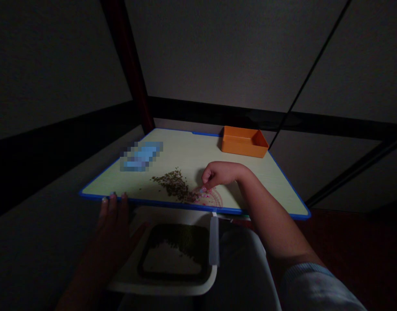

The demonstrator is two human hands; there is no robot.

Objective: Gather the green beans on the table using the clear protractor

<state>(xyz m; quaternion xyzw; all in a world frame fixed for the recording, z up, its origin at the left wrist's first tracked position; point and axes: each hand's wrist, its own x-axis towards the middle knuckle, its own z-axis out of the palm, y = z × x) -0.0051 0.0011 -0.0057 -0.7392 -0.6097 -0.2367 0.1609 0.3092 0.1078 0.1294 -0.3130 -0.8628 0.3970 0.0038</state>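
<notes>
The small brownish-green bits [177, 185] lie scattered on the desk [185, 149], near its front edge. The right hand [222, 173] bends its fingers down to their right side; whether its grip pinches one cannot be told. The left hand [111, 235] has an open grip, fingertips at the desk's edge, beside the white tub [172, 290]. The bits look light, dry and easily scattered, best taken between fingertip and thumb.
</notes>
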